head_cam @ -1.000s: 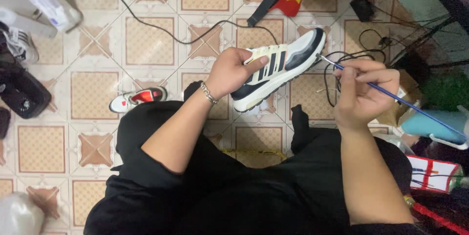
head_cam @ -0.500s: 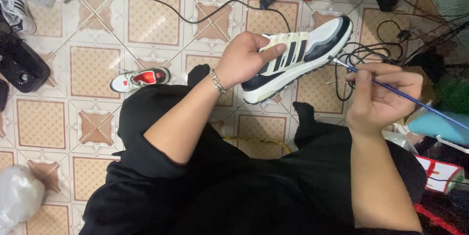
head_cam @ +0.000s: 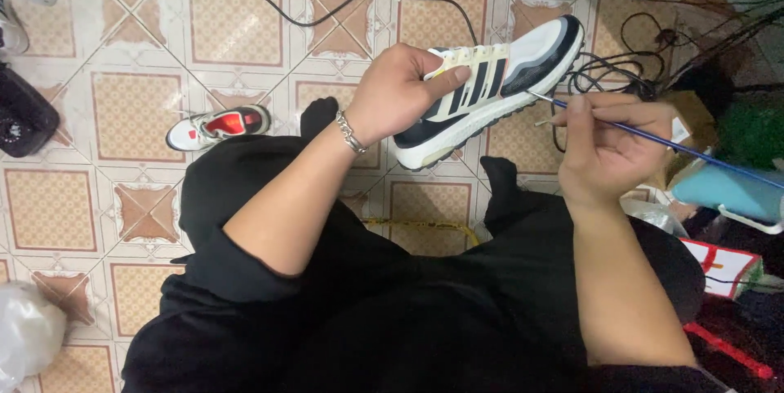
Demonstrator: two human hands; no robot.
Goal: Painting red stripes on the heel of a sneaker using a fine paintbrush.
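We see our left hand (head_cam: 400, 93) wrapped around the heel end of a white, black and cream sneaker (head_cam: 490, 87), fingers curled over its upper with the thumb lying along the striped side, so the hand is closed firmly on the shoe. The sneaker is held up off the tiled floor (head_cam: 139, 115), just above centre of the view, and its long axis runs on a diagonal: the heel sits toward 8 o'clock inside our grip, and the toe points toward 2 o'clock, with the pale sole edge turned down toward us. From the shoe, our right hand (head_cam: 608, 148) lies at about 4 o'clock, fingers pinched narrowly around a thin blue-handled brush (head_cam: 653, 138). The brush also lies on a slant, its handle trailing off toward 4 o'clock past a teal object (head_cam: 719, 189) and its tip aimed toward 10 o'clock, reaching the side of the toe near the sole; we cannot tell whether the bristles actually touch. A silver chain bracelet (head_cam: 351, 133) circles our left wrist. At 9 o'clock from the held shoe, well apart on the floor, lies a small white and red shoe (head_cam: 216, 126). A black cable (head_cam: 327, 9) snakes across the tiles at 11 o'clock, and tangled black cords (head_cam: 621, 66) sit just beyond the toe.
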